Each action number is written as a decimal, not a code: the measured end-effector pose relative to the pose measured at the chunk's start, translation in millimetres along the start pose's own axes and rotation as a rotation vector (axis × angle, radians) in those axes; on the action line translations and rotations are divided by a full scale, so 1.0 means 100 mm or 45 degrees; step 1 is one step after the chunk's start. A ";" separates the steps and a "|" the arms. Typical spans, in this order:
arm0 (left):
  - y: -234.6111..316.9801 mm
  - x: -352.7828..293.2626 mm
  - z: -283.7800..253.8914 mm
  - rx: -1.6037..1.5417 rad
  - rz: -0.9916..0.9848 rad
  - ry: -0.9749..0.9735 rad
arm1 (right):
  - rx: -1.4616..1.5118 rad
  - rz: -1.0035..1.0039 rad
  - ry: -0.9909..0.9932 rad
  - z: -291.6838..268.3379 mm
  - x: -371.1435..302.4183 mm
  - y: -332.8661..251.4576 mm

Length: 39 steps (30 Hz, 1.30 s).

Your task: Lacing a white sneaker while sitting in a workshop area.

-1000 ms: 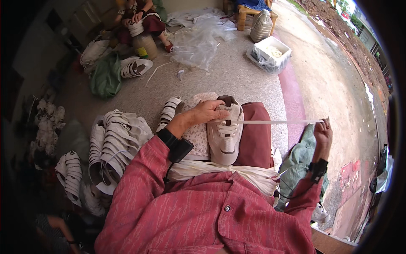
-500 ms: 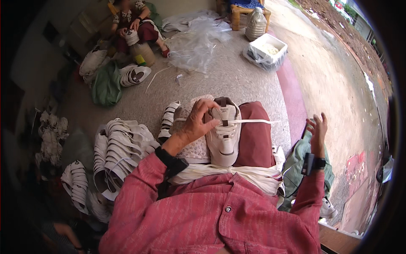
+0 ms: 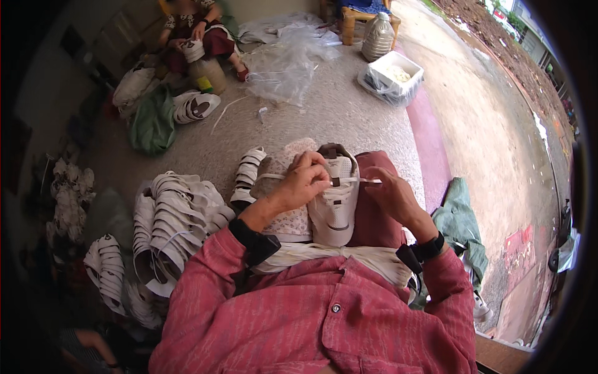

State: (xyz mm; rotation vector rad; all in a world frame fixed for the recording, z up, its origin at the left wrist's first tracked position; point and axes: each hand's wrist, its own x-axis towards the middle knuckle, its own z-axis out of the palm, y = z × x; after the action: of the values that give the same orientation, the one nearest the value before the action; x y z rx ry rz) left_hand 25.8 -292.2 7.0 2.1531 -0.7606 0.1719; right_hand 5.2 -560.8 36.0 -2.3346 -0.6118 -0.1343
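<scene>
My right hand (image 3: 393, 194) is pinching a white lace (image 3: 352, 179) near its fingertips, while my left hand (image 3: 304, 182) is curling at the lacing, its grip unclear. The pale shoe (image 3: 337, 209) is resting between both hands, toe toward me; white shoe uppers (image 3: 187, 212) are lying left of my left hand.

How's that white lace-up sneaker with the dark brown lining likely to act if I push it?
The sneaker probably keeps its shape, since its collar stands open. It might tip or slide, sitting on a lap.
</scene>
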 end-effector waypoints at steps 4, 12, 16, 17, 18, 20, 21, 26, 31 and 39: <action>0.12 0.04 0.03 0.078 0.038 -0.037 | -0.034 0.038 -0.088 0.05 -0.05 0.01; 0.10 0.04 -0.08 -0.215 -0.151 -0.151 | -0.061 -0.072 -0.049 0.07 0.00 0.06; 0.15 0.14 -0.04 -0.010 -0.186 -0.225 | -0.074 0.026 -0.133 0.08 0.03 0.15; 0.18 0.19 0.06 0.174 -0.298 -0.188 | -0.072 0.028 -0.132 0.06 0.02 0.16; 0.20 0.22 0.13 0.358 -0.411 -0.142 | 0.006 0.094 -0.227 0.03 0.04 0.16; 0.20 0.20 0.23 0.448 -0.407 -0.113 | 0.083 0.163 -0.325 -0.09 0.00 0.08; 0.17 0.22 0.26 0.536 -0.390 -0.088 | 0.393 0.342 -0.531 -0.23 -0.04 -0.08; 0.01 0.03 0.18 0.181 -0.149 0.028 | 1.213 0.560 -0.484 -0.28 -0.19 -0.21; 0.14 -0.19 -0.03 0.154 -0.055 0.327 | 1.804 0.213 -0.071 -0.50 -0.22 0.22; 0.07 -0.51 -0.51 -0.187 -0.668 0.077 | 2.618 -0.325 0.518 -1.21 -0.77 0.89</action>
State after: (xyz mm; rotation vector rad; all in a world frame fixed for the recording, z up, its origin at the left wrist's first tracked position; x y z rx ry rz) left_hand -12.1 -233.9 26.1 2.1182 -0.1511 -0.0909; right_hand -12.5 -728.0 50.9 -0.2237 -0.3957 -0.0273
